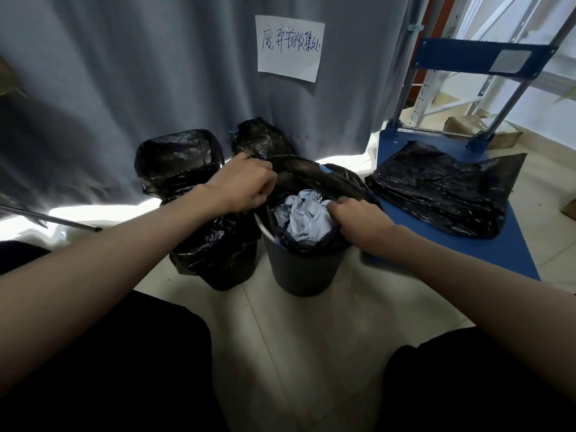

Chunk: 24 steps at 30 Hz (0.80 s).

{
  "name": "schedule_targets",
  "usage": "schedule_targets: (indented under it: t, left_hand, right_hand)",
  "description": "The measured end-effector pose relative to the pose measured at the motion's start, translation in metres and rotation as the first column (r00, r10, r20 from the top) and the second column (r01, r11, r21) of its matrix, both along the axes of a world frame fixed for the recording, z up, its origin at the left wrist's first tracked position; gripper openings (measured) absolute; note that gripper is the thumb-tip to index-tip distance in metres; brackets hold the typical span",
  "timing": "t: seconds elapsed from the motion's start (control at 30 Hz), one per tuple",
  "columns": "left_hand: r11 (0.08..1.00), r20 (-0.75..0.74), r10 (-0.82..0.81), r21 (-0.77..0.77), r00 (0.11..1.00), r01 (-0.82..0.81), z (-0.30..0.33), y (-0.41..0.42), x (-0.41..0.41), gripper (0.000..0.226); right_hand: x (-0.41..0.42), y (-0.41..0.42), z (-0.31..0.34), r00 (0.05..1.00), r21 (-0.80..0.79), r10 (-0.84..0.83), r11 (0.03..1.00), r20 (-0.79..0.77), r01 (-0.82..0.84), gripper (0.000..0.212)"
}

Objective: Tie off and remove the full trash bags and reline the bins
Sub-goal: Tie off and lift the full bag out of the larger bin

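A grey curtain [140, 73] hangs in folds across the far side and reaches the floor, where daylight spills out under its hem. A white paper sign [289, 47] with handwritten characters is stuck to it. The floor [299, 344] is pale tile. At right stands a blue trolley [461, 244] with metal handle rails, its deck flat on the floor. Behind it, far right, a white metal rack [436, 98] stands against a bright wall, with cardboard boxes [486, 132] on the floor near it. A thin metal rod [50, 217] lies at left.
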<state>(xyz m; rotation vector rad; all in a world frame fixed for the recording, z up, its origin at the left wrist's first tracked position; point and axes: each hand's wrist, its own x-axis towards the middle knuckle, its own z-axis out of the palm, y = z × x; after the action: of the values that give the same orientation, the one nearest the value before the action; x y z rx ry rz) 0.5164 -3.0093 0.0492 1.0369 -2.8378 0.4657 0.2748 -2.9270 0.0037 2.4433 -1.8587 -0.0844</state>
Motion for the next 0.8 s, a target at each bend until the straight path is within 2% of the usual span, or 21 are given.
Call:
schedule_targets:
  t: [0.07,0.13,0.23,0.27,0.37,0.47,0.57,0.67,0.73,0.8]
  left_hand:
    - [0.999,-0.086,0.033,0.031,0.996,-0.030,-0.003,0.002,-0.003,0.003]
    - [0.989,-0.080,0.012,0.145,0.997,0.000,-0.006,0.003,-0.006,0.008]
    - [0.939,0.016,-0.105,0.331,0.994,0.094,-0.017,0.011,-0.011,0.039]
    - [0.940,0.075,-0.157,0.317,0.985,0.126,-0.023,0.016,-0.014,0.048]
    - [0.952,0.294,-0.302,0.138,0.907,0.272,-0.045,0.025,-0.019,0.057]
    - [0.942,0.396,-0.304,-0.011,0.867,0.335,-0.061,0.028,-0.019,0.050]
    - [0.941,0.373,-0.319,0.015,0.871,0.338,-0.057,0.025,-0.020,0.036]
    - [0.950,0.235,-0.312,0.096,0.921,0.297,-0.042,0.020,-0.023,0.018]
    - [0.957,0.134,-0.282,0.105,0.950,0.270,-0.032,0.018,-0.025,0.012]
    - [0.963,0.052,-0.244,0.130,0.968,0.236,-0.024,0.017,-0.026,0.016]
  right_hand:
    - [0.004,0.002,0.000,1.000,0.053,0.013,0.999,0.016,-0.014,0.023]
    - [0.008,0.005,0.000,1.000,0.097,0.028,0.995,0.013,-0.029,0.024]
    - [0.010,0.008,0.001,0.999,0.146,0.041,0.988,-0.002,-0.040,0.027]
    - [0.010,0.009,0.002,0.999,0.156,0.040,0.987,-0.011,-0.038,0.028]
    - [0.009,0.010,0.003,0.999,0.165,0.032,0.986,-0.026,-0.027,0.031]
    - [0.008,0.009,0.002,0.999,0.152,0.030,0.988,-0.018,-0.027,0.035]
    - [0.007,0.008,0.002,0.999,0.130,0.020,0.991,-0.025,-0.017,0.035]
    - [0.006,0.006,0.004,1.000,0.085,0.026,0.996,-0.010,-0.025,0.025]
    - [0.008,0.005,0.006,0.993,0.046,0.038,0.998,0.108,-0.043,0.021]
    - [0.014,0.005,0.008,0.965,0.071,0.016,0.997,0.262,-0.035,0.037]
